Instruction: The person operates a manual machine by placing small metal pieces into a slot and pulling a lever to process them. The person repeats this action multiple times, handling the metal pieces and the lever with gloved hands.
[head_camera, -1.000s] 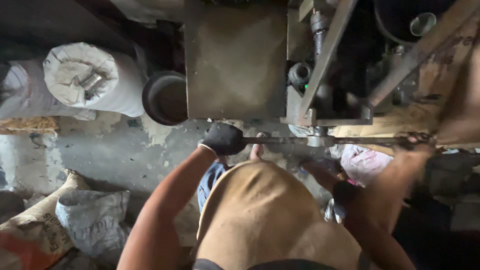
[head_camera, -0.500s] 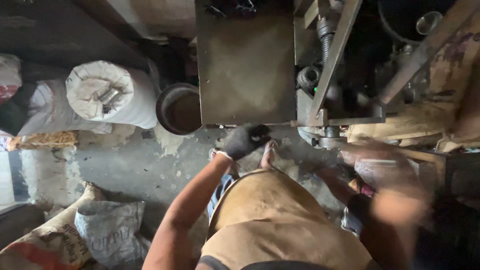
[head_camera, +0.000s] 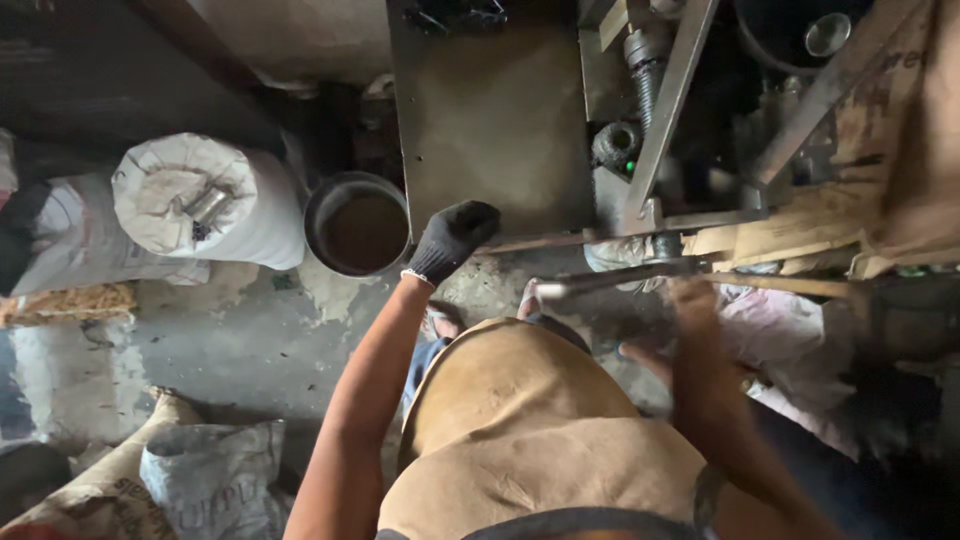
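Workshop floor (head_camera: 230, 330): two sacks (head_camera: 215, 485), one bucket (head_camera: 357, 224)

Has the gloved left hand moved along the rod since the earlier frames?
Yes. The left hand now sits at the metal plate's lower left corner, off the rod, which the right hand holds.

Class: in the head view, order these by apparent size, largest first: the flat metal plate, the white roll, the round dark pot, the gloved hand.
1. Flat metal plate
2. White roll
3. Round dark pot
4. Gloved left hand, though it sits nearer the camera.
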